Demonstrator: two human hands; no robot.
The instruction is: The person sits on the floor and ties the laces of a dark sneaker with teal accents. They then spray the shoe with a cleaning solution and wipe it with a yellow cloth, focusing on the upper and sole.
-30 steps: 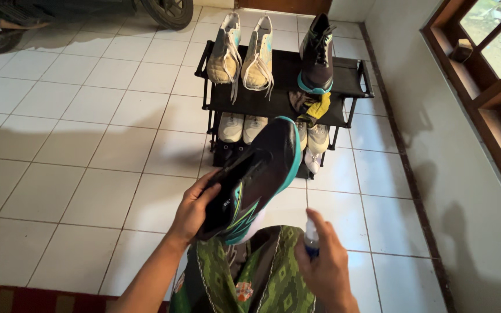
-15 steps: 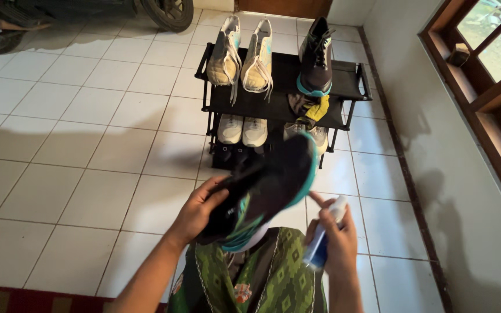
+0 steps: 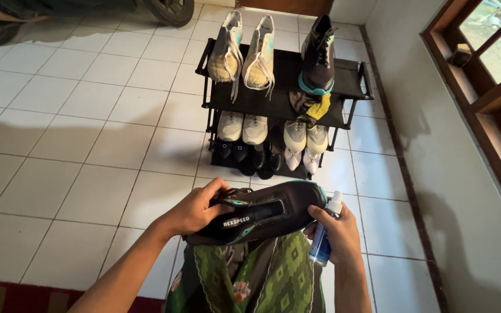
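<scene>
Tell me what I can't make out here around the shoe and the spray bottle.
- Head view: the spray bottle body is mostly wrapped by the right hand; its fill level is hidden.
- The black shoe shows one side only; the left hand covers one end.
- The shoe rack bottom shelf is dark; those shoes are unclear.

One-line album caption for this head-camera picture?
Left hand grips a dark shoe; right hand holds a spray bottle.

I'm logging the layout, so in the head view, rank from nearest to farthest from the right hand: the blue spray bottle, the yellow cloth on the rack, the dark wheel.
1. Blue spray bottle, held in the right hand.
2. Yellow cloth, on the black shoe rack's top shelf, ahead.
3. Dark wheel, far across the floor, upper left.
</scene>
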